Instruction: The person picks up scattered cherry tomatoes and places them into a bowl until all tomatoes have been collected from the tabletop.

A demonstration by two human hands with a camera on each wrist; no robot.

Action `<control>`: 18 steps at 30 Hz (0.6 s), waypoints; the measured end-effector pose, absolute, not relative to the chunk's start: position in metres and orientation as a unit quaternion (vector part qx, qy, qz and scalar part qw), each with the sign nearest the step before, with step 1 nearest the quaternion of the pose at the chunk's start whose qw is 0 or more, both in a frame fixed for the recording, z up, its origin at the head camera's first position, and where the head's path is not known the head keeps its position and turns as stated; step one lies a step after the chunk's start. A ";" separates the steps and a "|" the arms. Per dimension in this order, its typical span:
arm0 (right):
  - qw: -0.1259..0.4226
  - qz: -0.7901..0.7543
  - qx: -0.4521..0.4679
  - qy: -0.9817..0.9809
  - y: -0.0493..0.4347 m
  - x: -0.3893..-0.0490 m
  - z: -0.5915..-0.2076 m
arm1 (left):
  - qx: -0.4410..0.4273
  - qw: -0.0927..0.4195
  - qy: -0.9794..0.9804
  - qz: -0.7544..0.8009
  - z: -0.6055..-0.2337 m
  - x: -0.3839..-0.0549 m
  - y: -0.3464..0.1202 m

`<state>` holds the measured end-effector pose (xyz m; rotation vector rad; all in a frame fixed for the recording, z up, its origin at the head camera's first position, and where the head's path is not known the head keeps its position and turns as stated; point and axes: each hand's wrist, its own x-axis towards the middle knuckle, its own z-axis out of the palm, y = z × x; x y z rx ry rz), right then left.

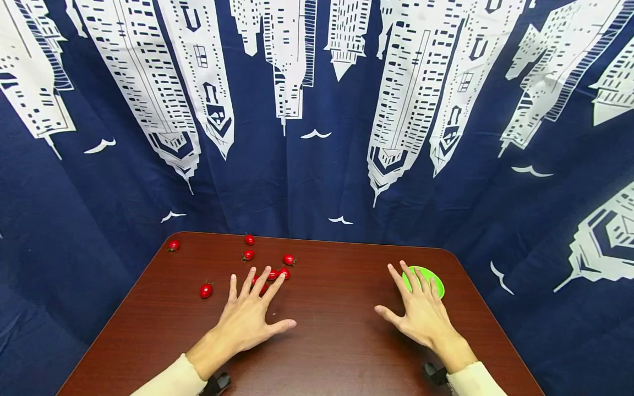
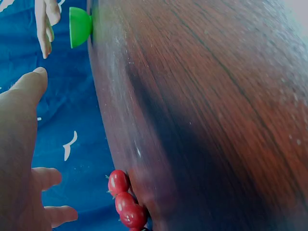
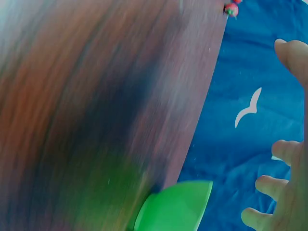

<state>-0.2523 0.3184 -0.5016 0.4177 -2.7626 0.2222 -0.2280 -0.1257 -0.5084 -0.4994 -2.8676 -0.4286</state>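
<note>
My left hand (image 1: 247,322) hovers over the left half of the table with its fingers spread, holding nothing. Just past its fingertips lie several small red cherry tomatoes (image 1: 289,259), some partly hidden by the fingers. In the left wrist view, a cluster of tomatoes (image 2: 134,216) sits near the table edge. On the right, my right hand (image 1: 422,316) is held above the table, fingers spread and holding nothing. Its fingers partly cover a bright green bowl (image 1: 436,283), which shows from the side in the right wrist view as a green bowl (image 3: 175,207).
The brown wooden table (image 1: 342,330) ends at a dark blue curtain (image 1: 297,187) printed with white buildings and birds. Farther left on the table are a tomato (image 1: 205,290) and, by the far left corner, another tomato (image 1: 173,245).
</note>
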 end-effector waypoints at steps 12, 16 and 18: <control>0.137 0.112 0.095 -0.980 0.352 -0.266 -0.498 | -0.182 0.105 -0.967 -0.143 -0.508 -0.235 -0.115; 0.126 0.125 0.083 -0.981 0.361 -0.270 -0.498 | -0.185 0.109 -0.965 -0.150 -0.507 -0.238 -0.110; 0.121 0.129 0.077 -0.981 0.365 -0.273 -0.498 | -0.186 0.111 -0.964 -0.152 -0.507 -0.238 -0.109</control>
